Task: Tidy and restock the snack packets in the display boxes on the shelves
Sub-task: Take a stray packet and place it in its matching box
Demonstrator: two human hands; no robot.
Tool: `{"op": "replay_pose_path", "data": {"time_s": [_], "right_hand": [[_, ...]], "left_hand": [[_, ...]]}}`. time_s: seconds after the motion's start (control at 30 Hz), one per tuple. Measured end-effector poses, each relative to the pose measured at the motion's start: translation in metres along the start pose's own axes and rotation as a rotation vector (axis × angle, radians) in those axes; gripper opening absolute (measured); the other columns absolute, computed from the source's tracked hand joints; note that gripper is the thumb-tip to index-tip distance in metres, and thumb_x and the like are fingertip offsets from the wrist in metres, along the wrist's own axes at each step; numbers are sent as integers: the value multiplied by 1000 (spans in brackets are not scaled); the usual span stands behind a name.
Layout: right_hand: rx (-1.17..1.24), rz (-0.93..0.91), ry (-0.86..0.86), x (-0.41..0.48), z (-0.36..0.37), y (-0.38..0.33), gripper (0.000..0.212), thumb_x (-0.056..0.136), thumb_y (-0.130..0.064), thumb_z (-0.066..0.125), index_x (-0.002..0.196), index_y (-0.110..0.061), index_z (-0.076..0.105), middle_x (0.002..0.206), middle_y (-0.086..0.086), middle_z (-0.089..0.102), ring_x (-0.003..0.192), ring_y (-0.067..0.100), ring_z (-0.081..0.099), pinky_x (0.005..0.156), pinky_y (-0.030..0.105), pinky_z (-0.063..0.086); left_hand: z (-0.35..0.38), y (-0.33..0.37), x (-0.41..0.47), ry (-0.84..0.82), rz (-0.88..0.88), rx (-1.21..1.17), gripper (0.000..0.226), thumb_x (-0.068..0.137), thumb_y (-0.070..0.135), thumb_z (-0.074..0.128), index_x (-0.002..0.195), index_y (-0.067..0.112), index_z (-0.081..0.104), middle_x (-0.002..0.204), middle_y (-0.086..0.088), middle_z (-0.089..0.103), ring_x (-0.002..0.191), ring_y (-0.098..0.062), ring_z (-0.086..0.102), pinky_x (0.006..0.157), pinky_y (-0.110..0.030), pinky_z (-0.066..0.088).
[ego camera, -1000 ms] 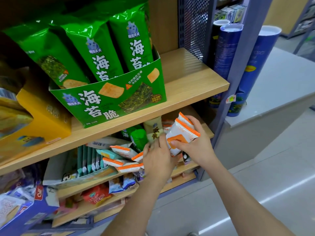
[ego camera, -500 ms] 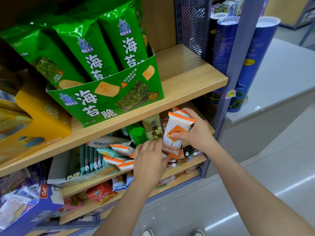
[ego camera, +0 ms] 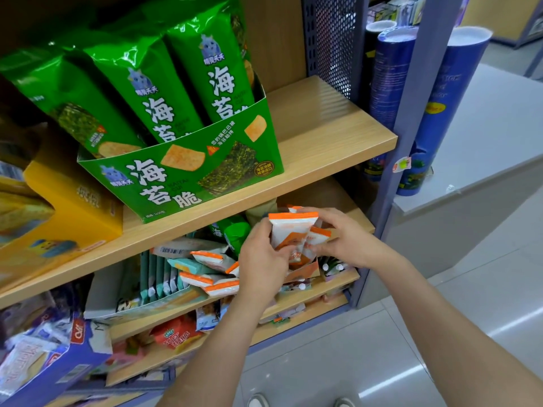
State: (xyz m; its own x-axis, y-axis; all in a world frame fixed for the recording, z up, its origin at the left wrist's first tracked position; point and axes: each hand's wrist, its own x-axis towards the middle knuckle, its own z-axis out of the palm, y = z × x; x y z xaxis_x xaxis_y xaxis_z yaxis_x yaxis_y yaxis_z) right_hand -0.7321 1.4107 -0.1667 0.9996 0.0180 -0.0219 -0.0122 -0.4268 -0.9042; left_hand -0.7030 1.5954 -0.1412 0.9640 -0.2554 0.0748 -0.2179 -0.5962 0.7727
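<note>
Orange-and-white foil snack packets (ego camera: 291,233) stand upright in a small bundle between both hands, just below the front edge of the upper wooden shelf (ego camera: 323,127); the left hand (ego camera: 261,268) curls its thumb and fingers round the bundle's left side; the right hand (ego camera: 345,239) grips the right side, its fingers reaching along the top edge behind the packets. Left of the left hand, loose orange-trimmed packets (ego camera: 211,279) lie in a heap on the lower wooden shelf (ego camera: 338,282); just beside them slim teal packets (ego camera: 160,274) stand in a row inside a grey cardboard display box (ego camera: 102,289). On the upper shelf a green cardboard display box (ego camera: 188,174) holds tall green seaweed bags (ego camera: 141,92), leaning back; a yellow cardboard box (ego camera: 76,201) sits at its left. Dark blue cylindrical tubes (ego camera: 440,113) stand to the right, beyond the perforated metal side panel (ego camera: 332,39).
</note>
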Motion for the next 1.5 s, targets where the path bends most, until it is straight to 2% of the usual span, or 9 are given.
{"op": "replay_pose_path", "data": {"time_s": [0.17, 0.3, 0.53, 0.7, 0.83, 1.03, 1.23, 1.37, 1.5], "right_hand": [[-442, -101, 155, -7, 32, -2, 48, 92, -8, 62, 136, -25, 56, 142, -4, 40, 124, 17, 49, 95, 21, 46], [-720, -122, 195, -16, 48, 11, 52, 83, -8, 70, 129, -31, 59, 147, 3, 41, 118, 26, 55, 79, 38, 57], [-278, 33, 146, -12, 26, -7, 42, 82, -11, 72, 109, -38, 56, 149, -4, 26, 138, 22, 23, 108, 37, 33], [1, -47, 286, -9, 18, -38, 43, 91, -14, 64, 125, -32, 46, 137, -12, 46, 130, 8, 40, 105, 32, 39], [-325, 26, 87, 5, 35, -26, 56, 95, -35, 57, 145, -37, 31, 148, -7, 41, 141, 15, 27, 108, 56, 34], [-333, 1, 163, -11, 53, 2, 49, 98, -38, 53, 145, -30, 41, 139, -2, 46, 128, 22, 42, 102, 41, 43], [-328, 67, 49, -27, 68, 15, 87, 81, -28, 78, 147, -38, 22, 142, -4, 30, 118, 19, 54, 88, 34, 56], [-519, 39, 82, -24, 61, 17, 79, 87, -23, 71, 146, -42, 22, 140, -5, 41, 111, 23, 60, 81, 37, 57], [-566, 10, 49, -21, 48, 14, 74, 88, -34, 70, 146, -41, 24, 137, -8, 47, 112, 21, 59, 89, 42, 52]], "left_hand": [[-12, -5, -17, 54, -90, -190, 37, 77, 19, 82, 89, 42, 55, 96, 17, 65, 97, -4, 63, 83, -22, 50], [-27, -3, -33, 144, -31, -297, 35, 73, 21, 85, 93, 40, 63, 102, 10, 67, 99, -6, 63, 84, -28, 53], [-37, -5, -33, 167, 89, -108, 52, 75, 10, 81, 91, 54, 58, 95, 17, 65, 93, -7, 61, 75, -26, 51], [-34, -15, -28, -10, 152, 43, 42, 72, 9, 77, 100, 36, 62, 96, 18, 65, 89, -5, 59, 71, -29, 50], [-33, -14, -22, 3, 67, -7, 39, 78, 16, 78, 93, 47, 59, 91, 27, 65, 85, 2, 61, 70, -23, 51], [-39, -32, -26, -39, 100, -52, 47, 84, 8, 72, 101, 49, 56, 97, 17, 66, 92, -4, 61, 76, -33, 53], [-26, -34, -36, -14, 186, 185, 48, 81, 15, 67, 119, 40, 52, 116, 10, 65, 109, -19, 57, 91, -54, 46], [-21, -29, -55, 82, 196, 407, 64, 77, 7, 73, 121, 45, 47, 128, 17, 59, 109, -17, 49, 85, -45, 40], [-24, -33, -62, 98, 122, 216, 63, 82, 0, 68, 128, 40, 54, 129, 10, 61, 107, -22, 60, 82, -37, 54]]}}
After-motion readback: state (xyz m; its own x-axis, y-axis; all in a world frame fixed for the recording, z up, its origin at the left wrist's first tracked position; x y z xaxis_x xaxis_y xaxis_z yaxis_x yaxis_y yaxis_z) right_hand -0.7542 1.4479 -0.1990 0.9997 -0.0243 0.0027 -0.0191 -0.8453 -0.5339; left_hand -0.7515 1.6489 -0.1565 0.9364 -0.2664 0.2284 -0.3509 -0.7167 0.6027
